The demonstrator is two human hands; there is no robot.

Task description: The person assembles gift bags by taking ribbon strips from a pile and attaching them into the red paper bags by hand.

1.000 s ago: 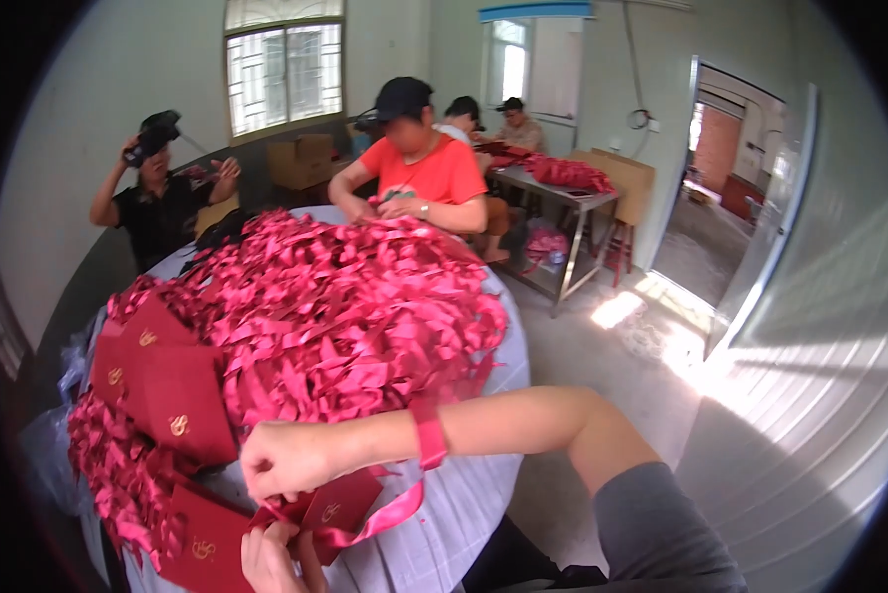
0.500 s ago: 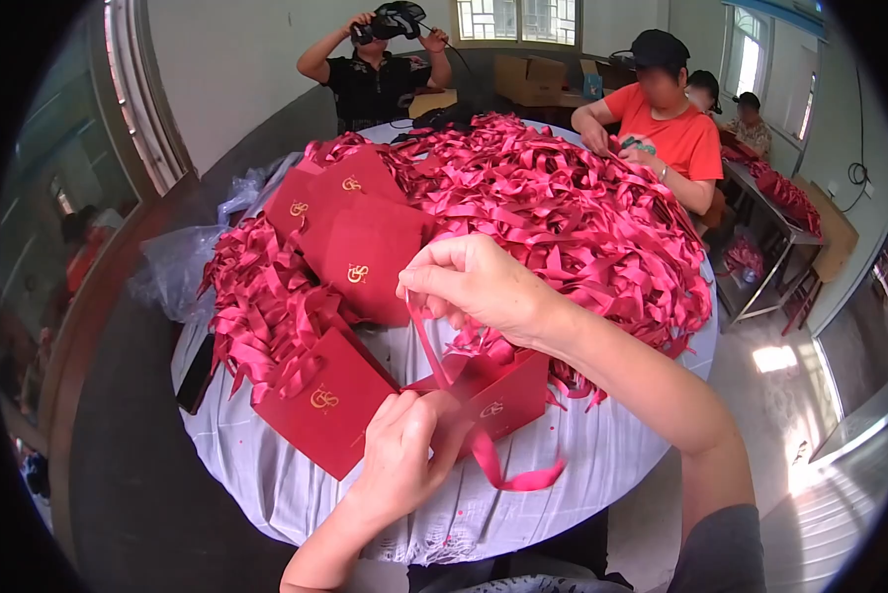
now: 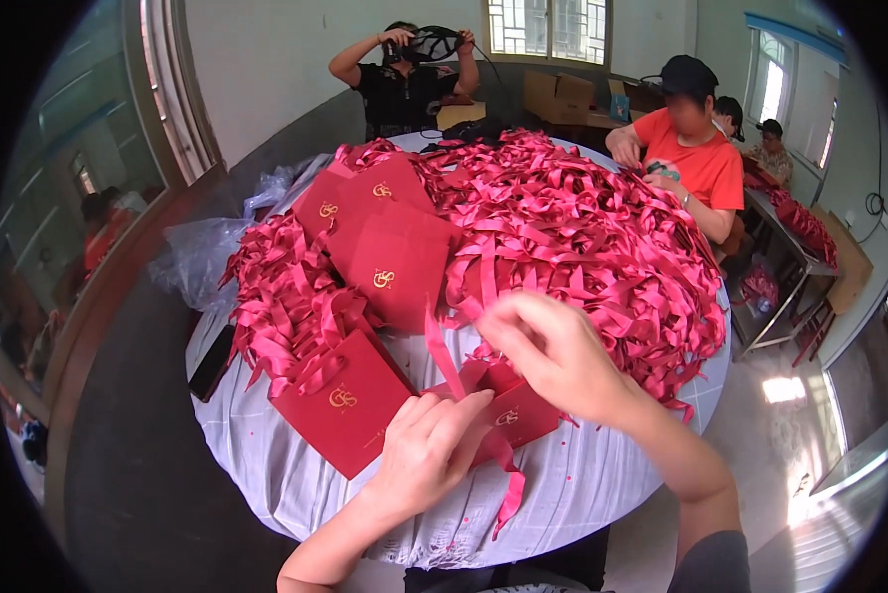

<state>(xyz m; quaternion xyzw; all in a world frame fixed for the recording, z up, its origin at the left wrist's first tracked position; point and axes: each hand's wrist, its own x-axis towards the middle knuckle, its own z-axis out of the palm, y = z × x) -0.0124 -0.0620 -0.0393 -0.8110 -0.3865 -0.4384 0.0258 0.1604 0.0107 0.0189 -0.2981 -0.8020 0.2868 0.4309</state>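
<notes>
Tabletop (image 3: 256,455), round, pale-clothed, spans the centre and lower middle of the frame. Ribbon heap (image 3: 602,237), dark pink, covers its upper right. Stacked red bags (image 3: 390,259) lie left of centre; a single bag (image 3: 330,420) sits lower left, just beside the left hand (image 3: 426,445). Work bag (image 3: 525,423), lower centre: tilted, mouth toward the top of the frame. Left fingers pinched together at its rim, apparently on the ribbon strip (image 3: 444,354), which rises above them and trails a tail in front of the bag. Right hand (image 3: 563,361), just right of the raised strip: fingers loosely curled, blurred; grip cannot be told.

Judgement: hold the left pinch firm at the rim, take the raised end near its tip, draw with even tension so the satin lies flat; spare the thin bag wall.

Room: bare cloth (image 3: 577,484) at lower right, toward the near edge, suits a pull that way; heap crowds the right hand's upper side, single bag limits travel leftward.
</notes>
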